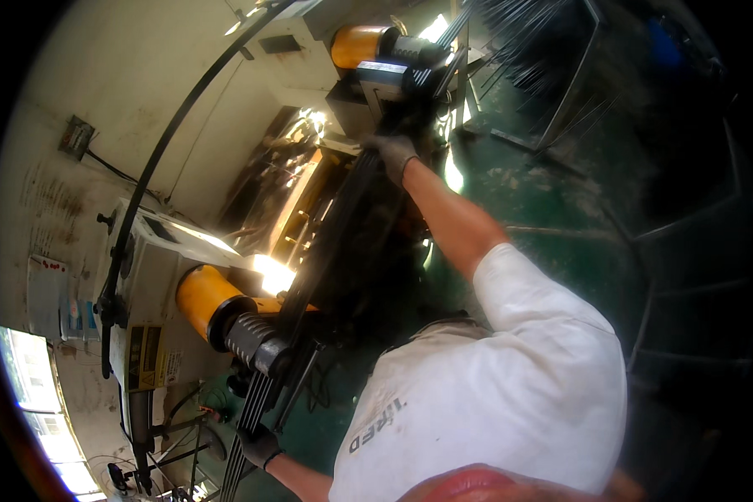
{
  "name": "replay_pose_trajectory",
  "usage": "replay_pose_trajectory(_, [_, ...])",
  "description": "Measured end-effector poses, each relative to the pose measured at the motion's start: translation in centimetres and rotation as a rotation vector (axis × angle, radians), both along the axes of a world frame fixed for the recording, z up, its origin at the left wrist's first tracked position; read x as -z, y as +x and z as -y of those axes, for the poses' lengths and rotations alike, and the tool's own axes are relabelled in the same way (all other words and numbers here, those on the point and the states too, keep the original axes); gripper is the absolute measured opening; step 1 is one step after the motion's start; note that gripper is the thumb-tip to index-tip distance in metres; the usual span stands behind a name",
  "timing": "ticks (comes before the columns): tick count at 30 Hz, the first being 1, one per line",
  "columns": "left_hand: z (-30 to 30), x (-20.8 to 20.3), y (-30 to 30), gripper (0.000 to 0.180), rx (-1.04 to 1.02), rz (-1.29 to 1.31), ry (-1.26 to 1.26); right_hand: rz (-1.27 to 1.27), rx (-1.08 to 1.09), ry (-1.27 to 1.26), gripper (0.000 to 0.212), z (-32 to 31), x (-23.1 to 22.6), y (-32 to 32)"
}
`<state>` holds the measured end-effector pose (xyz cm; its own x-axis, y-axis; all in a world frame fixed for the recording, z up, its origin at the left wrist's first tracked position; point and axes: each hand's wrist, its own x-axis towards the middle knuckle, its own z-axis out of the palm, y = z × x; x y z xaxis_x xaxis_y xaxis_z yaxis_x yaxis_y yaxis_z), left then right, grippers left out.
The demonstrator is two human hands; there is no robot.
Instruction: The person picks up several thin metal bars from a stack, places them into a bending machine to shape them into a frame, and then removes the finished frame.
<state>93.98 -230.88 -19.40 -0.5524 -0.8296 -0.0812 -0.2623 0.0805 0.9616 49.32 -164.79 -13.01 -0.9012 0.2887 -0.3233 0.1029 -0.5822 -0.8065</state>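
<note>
Rods, a bunch of long skinny ones, slant from near left toward the far side, right alongside the pale boxy machine. The middle stretch goes so dark I can't pick out single ones. Left hand, dark knit-looking glove, is at the near stretch, touching or just beside them; can't tell if the fingers are pinching or loose. Right hand, gloved too, is reached way out at the far part of that dark stretch, and it's blurry, so no clue whether those fingers are spread or pressed together.

Room-wise, the left side is tight: machine edge on one side, white cotton shirt on the other. Green floor opens out past the right arm until a metal rack with angled edges and a spray of thin wiry stock. Two smooth orange cylinders, near and far, wear ridged metal collars. Black hose bows along the left.
</note>
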Motion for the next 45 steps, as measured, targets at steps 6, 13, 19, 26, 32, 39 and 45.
replay_pose_trajectory(6, [-3.7, -1.5, -1.1, 0.044, -0.002, 0.606, -0.717, -0.019, -0.012, 0.065, 0.027, 0.8, -1.9, 2.7])
replay_pose_trajectory(13, [-0.1, 0.1, -0.1, 0.045, -0.324, 0.008, -0.088, -0.086, -0.083, -0.105, 0.022, 3.3, -0.6, 2.3])
replay_pose_trajectory(19, [-1.1, 0.0, -1.9, 0.045, -0.434, -0.466, 0.575, -0.085, 0.031, -0.152, 0.017, 0.4, -0.1, 1.2])
replay_pose_trajectory(26, [1.5, 2.0, 0.0, 0.037, -0.058, -0.386, 0.305, -0.048, 0.109, -0.080, 0.020, -0.8, 0.4, -1.6])
replay_pose_trajectory(32, [-0.4, 0.0, -1.1, 0.035, -0.164, -0.464, 0.655, 0.094, 0.152, 0.028, 0.030, 1.8, 0.6, 0.0])
replay_pose_trajectory(39, [0.7, 0.8, -0.5, 0.037, -0.161, -0.386, 0.708, 0.019, 0.083, -0.009, 0.026, 0.9, 1.1, -0.5])
replay_pose_trajectory(45, [-3.3, -0.6, -0.6, 0.039, 0.020, -0.407, 0.691, -0.073, 0.138, -0.093, 0.031, -1.8, 2.8, -3.5])
